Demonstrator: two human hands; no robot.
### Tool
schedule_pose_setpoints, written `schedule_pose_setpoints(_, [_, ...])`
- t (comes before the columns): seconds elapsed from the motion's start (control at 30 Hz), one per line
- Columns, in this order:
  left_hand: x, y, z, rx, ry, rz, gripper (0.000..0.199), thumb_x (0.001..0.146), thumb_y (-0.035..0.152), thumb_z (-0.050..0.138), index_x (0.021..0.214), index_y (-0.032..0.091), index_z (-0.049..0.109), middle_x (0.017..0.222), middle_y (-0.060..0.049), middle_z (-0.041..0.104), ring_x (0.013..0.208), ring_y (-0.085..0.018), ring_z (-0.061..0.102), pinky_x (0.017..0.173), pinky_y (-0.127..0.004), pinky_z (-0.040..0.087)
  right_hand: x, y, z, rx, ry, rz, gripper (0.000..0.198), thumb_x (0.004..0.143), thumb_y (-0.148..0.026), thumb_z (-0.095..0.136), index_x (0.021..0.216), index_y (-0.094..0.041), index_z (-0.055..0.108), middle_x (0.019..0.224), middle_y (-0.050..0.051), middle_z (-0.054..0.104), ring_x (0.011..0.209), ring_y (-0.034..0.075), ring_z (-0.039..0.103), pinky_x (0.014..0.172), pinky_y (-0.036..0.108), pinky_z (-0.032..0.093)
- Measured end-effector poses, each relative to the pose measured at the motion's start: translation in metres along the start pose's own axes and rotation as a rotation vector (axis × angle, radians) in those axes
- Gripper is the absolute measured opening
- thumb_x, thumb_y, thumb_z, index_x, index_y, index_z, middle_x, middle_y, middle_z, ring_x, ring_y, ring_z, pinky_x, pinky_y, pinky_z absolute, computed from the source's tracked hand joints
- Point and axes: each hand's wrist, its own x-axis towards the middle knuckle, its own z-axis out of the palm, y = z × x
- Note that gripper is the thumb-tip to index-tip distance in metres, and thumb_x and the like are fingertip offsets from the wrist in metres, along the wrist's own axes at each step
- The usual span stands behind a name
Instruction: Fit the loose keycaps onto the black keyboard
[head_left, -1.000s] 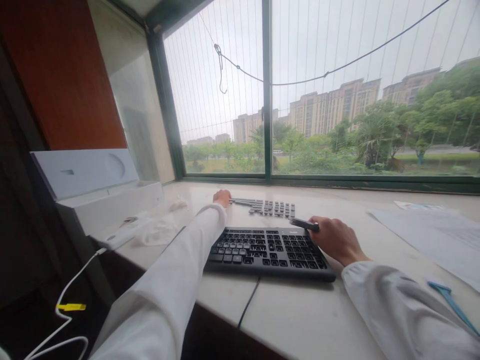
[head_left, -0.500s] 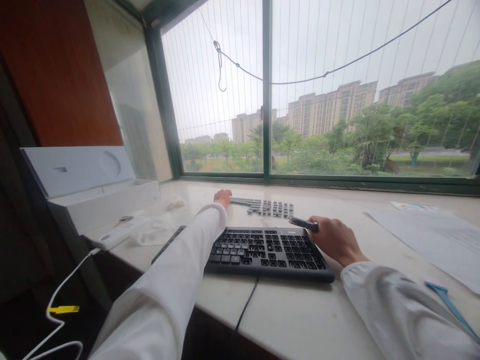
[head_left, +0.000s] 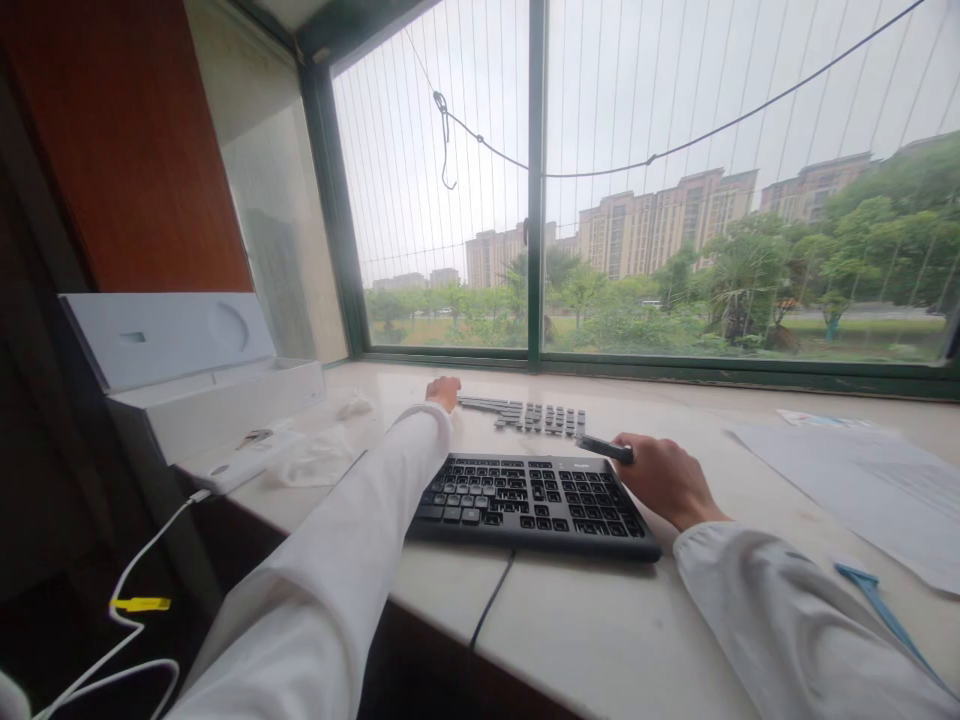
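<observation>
A black wired keyboard (head_left: 529,500) lies on the pale stone sill (head_left: 600,640) in front of me. Behind it, rows of loose black keycaps (head_left: 536,415) are laid out on the sill. My left hand (head_left: 444,391) reaches far forward and rests at the left end of those keycaps; I cannot tell whether it holds one. My right hand (head_left: 664,478) sits at the keyboard's right end, closed around a slim dark tool (head_left: 604,448) that points left over the keys.
An open white box (head_left: 195,385) stands at the left, with a white device (head_left: 244,460), its cable and crumpled plastic wrap (head_left: 319,455) beside it. White paper sheets (head_left: 877,485) and a blue tool (head_left: 877,605) lie at the right. The window frame (head_left: 536,200) rises behind.
Both hands stay where they were. Only the camera view shifts slightly.
</observation>
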Motion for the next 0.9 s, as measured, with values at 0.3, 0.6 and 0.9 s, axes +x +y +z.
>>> schedule_pose_setpoints(0.3, [-0.051,-0.027,-0.033,-0.004,0.088,-0.013,0.030,0.084,0.019,0.065,0.113,0.025,0.067,0.092,-0.004,0.075,0.090,-0.018,0.070,0.091,-0.029,0.046,0.001,0.004,0.003,-0.007,-0.009,-0.022,0.031,0.085,-0.033,0.046,0.097,-0.028,0.074,0.087,0.010,0.072,0.080,0.026,0.065,0.063,0.031,0.035])
schedule_pose_setpoints(0.6, [-0.166,-0.078,-0.049,-0.277,0.394,-0.002,0.025,0.089,0.026,0.058,0.112,0.030,0.067,0.098,0.002,0.075,0.082,-0.015,0.069,0.081,-0.026,0.049,-0.003,0.008,0.004,0.000,0.026,0.019,0.032,0.086,-0.042,0.047,0.099,-0.031,0.073,0.095,0.012,0.072,0.080,0.028,0.064,0.063,0.034,0.036])
schedule_pose_setpoints(0.9, [-0.258,-0.095,-0.013,-0.085,0.493,-0.004,0.036,0.099,0.035,0.038,0.103,0.024,0.072,0.106,-0.006,0.071,0.100,-0.022,0.060,0.087,-0.032,0.045,0.001,-0.003,0.002,0.152,0.283,-0.001,0.024,0.083,-0.034,0.056,0.097,-0.027,0.074,0.083,0.010,0.071,0.066,0.024,0.060,0.060,0.034,0.035])
